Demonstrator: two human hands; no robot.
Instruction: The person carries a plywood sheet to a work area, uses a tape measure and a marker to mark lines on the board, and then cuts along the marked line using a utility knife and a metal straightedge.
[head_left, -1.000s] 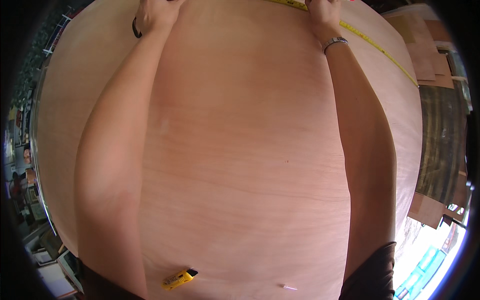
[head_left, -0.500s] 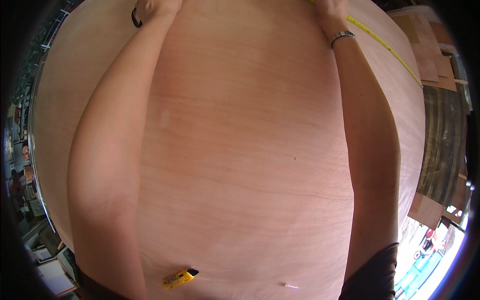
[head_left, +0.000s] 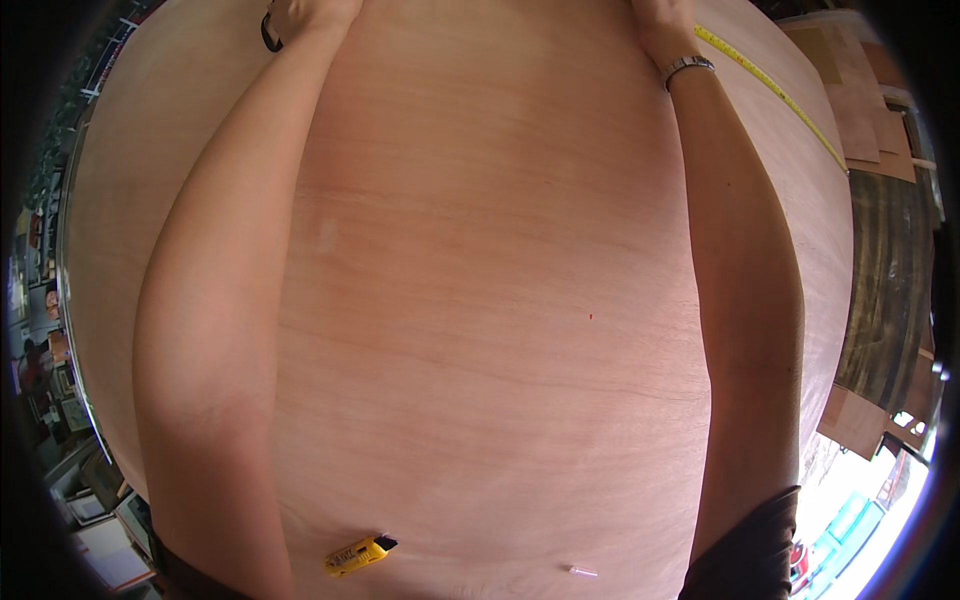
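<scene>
Both my arms reach forward over a large pale wooden sheet (head_left: 480,300). At the upper edge, my left hand (head_left: 312,14) is over the sheet's far part. A black loop (head_left: 271,34) shows beside it, and its fingers are cut off by the picture's edge. My right hand (head_left: 664,24), with a metal bracelet (head_left: 690,66) at the wrist, is beside a yellow measuring tape (head_left: 768,83). The tape blade runs from that hand to the sheet's right edge. The right fingers are also out of sight, so any grip on the tape is hidden.
A yellow utility knife (head_left: 360,555) lies near the sheet's front edge, with a small clear-pinkish stick (head_left: 583,571) to its right. Wooden boards (head_left: 850,90) and a dark streaked panel (head_left: 882,285) are beyond the right edge. Cluttered shelves (head_left: 55,330) line the left.
My right hand and the tape have shifted very slightly to the right. The bit of yellow left of that hand no longer shows. My left hand stays nearly still.
</scene>
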